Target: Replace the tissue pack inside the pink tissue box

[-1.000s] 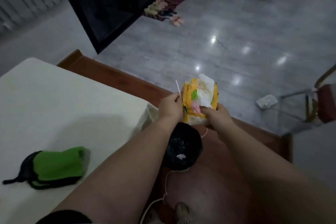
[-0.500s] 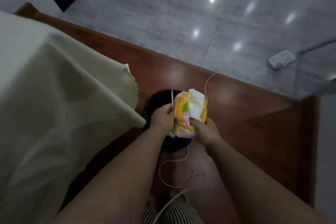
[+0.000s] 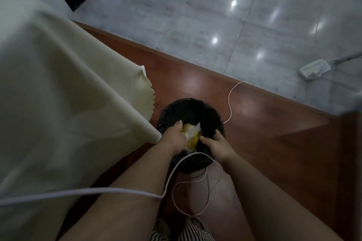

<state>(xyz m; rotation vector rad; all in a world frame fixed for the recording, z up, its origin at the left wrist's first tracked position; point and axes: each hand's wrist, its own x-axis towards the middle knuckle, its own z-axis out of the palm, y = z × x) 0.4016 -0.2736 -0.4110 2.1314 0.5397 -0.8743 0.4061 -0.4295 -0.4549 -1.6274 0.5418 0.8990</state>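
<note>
The left hand [image 3: 173,136] is clamped on the yellow tissue pack [image 3: 191,135], fingers wrapped over its crumpled wrapper with white tissue showing at the top, and holds it low over the mouth of the black bin [image 3: 191,112]. The right hand [image 3: 215,144] sits just beside the pack, fingers loosely spread and apparently off it, resting near the bin's rim. A white cable [image 3: 125,191] crosses both forearms and loops on the wooden floor [image 3: 274,123]; the cloth-covered table [image 3: 58,84] stands to the left. The pink tissue box is not in view. This looks like the discard step: the old pack going into the bin. The next move calls for letting go with the left hand so that the pack drops inside, then turning to fetch 1 fresh pack
</note>
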